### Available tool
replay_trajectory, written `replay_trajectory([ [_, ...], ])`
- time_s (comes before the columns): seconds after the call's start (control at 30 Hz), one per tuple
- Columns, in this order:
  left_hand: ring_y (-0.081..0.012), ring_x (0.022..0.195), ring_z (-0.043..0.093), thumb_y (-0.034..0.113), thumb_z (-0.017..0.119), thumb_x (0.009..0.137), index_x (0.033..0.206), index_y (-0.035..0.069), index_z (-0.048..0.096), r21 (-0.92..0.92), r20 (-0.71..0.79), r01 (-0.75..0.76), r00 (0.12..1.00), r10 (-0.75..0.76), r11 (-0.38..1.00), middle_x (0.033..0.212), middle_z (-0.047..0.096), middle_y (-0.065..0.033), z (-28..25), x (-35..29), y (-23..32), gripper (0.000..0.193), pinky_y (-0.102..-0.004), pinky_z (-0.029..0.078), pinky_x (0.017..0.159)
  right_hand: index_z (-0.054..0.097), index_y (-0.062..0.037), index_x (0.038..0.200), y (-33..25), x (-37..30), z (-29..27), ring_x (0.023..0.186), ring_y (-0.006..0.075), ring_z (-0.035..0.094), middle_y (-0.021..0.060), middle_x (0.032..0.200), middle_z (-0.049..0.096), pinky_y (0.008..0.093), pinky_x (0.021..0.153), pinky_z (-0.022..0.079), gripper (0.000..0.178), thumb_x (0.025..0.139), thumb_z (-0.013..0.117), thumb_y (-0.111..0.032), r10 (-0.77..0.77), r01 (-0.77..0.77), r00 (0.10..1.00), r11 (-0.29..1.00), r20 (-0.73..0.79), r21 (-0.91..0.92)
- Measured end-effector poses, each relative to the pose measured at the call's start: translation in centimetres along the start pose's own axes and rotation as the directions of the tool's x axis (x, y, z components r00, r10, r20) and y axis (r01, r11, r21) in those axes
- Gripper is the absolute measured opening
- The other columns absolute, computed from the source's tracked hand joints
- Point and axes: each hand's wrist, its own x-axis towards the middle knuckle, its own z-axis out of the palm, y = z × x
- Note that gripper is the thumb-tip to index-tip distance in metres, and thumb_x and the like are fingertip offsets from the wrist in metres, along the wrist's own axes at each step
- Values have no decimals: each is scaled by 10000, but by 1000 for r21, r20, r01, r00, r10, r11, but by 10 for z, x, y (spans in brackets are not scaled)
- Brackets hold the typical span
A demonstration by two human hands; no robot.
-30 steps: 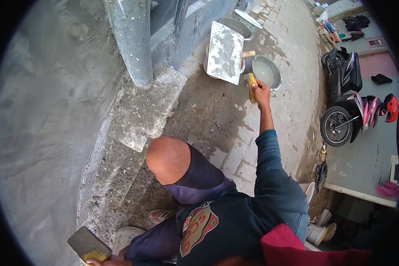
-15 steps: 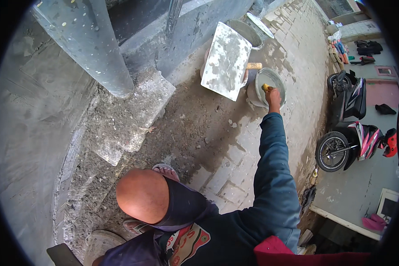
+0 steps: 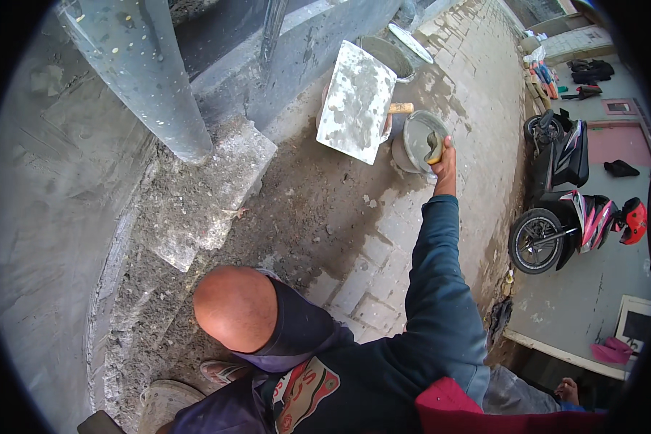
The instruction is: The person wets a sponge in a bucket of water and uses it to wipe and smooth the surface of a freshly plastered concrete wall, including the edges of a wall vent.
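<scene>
My right arm reaches forward over a pale bucket (image 3: 412,148) holding greyish water. Over its near right rim, my right hand (image 3: 445,168) is closed on a curved yellow-and-grey sponge-like piece (image 3: 434,148). Left of the bucket lies a white rectangular board (image 3: 354,101) smeared with grey, with a wooden handle (image 3: 401,108) sticking out beside it. My left hand does not show. Near the lower left edge is a dark flat piece (image 3: 100,424), partly cut off, next to a pale round container (image 3: 168,401).
A second bucket (image 3: 409,71) and a white lid (image 3: 411,43) stand beyond the board. At left are a grey pillar (image 3: 141,79) and a broken concrete slab (image 3: 217,173). Motorbikes (image 3: 557,235) are parked at right. Another person's hand (image 3: 568,391) shows at lower right.
My right hand has turned, bringing the sponge-like piece to the bucket's right rim with more of it showing. The view has shifted slightly. Another person's leg and hand have appeared at lower right.
</scene>
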Motion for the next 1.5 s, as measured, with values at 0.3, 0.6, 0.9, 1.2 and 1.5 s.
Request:
replay_trajectory([
  [0.3, -232, 1155, 593, 474, 463, 1032, 1409, 4, 410, -111, -132, -40, 991, 25, 993, 1333, 532, -152, -1, -33, 24, 604, -380, 527, 943, 709, 47, 841, -1, -13, 52, 630, 245, 609, 124, 767, 675, 429, 582, 499, 320, 841, 624, -262, -336, 261, 921, 909, -199, -325],
  [0.6, -195, 1210, 528, 363, 493, 1044, 1405, 29, 445, -284, -45, -201, 979, 197, 937, 1329, 535, -84, 22, -59, -1, 494, -346, 437, 1023, 647, 19, 1131, -108, -207, 193, 959, 305, 634, 193, 1066, 678, 422, 884, 488, 458, 947, 634, -401, -878, 825, 461, 371, 130, -426],
  [0.9, -227, 1241, 514, 369, 510, 1035, 1422, 33, 421, -538, -127, -56, 992, -15, 841, 1370, 516, -109, 22, -69, -40, 520, -375, 424, 1040, 665, -3, 1221, -148, -656, 428, 888, 265, 562, 132, 1012, 608, 343, 786, 473, 448, 787, 676, 105, -624, 619, -745, -518, 234, 590],
  [1.2, -269, 1250, 521, 417, 488, 1036, 1451, 41, 376, -706, -22, 52, 995, -95, 706, 1399, 489, -138, -3, -70, -31, 571, -406, 448, 1030, 628, 20, 1255, -33, -777, 524, 875, 240, 591, 107, 1069, 628, 353, 774, 464, 502, 757, 579, 64, -477, 395, -879, -698, 24, 598],
  [1.5, -270, 1211, 553, 501, 465, 1020, 1440, 44, 399, -748, 26, 128, 986, -164, 651, 1370, 517, -133, -27, -76, -40, 624, -418, 465, 1012, 645, -100, 1289, -9, -728, 485, 923, 267, 589, 98, 1044, 595, 389, 823, 454, 652, 677, 588, 117, -434, 484, -863, -558, 260, 674],
])
